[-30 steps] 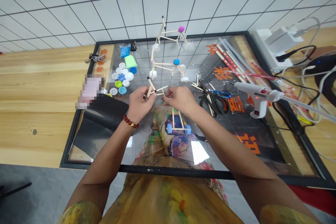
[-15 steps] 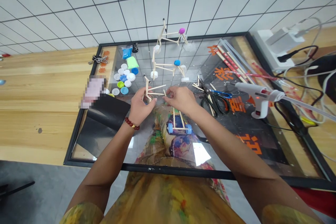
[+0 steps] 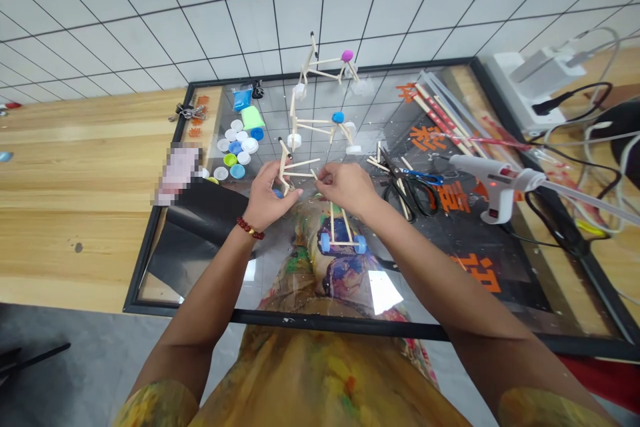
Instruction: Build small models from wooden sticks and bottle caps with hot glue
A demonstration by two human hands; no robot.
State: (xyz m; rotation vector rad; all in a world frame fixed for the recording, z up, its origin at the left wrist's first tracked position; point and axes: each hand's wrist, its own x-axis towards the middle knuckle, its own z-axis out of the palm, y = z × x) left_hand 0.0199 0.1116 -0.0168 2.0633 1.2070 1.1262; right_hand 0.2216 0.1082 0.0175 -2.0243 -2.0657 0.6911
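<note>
My left hand is closed around a small wooden stick frame with a black-tipped upright and two sticks reaching right. A blue cap shows low between its fingers. My right hand pinches a short wooden stick close to the ends of those two sticks. Just below the right hand lies a stick piece with a blue cap at each end. Beyond my hands stand two stick tricycle models, one with a blue ball, the other with a magenta ball.
Bottle caps and a green clay packet lie at left, above black sheets. At right are black scissors, a white glue gun, bundled sticks and a power strip with cables.
The stick frame in my left hand has shifted slightly up and right, and the blue cap beneath it shows more. My right hand still pinches the short stick in nearly the same place.
</note>
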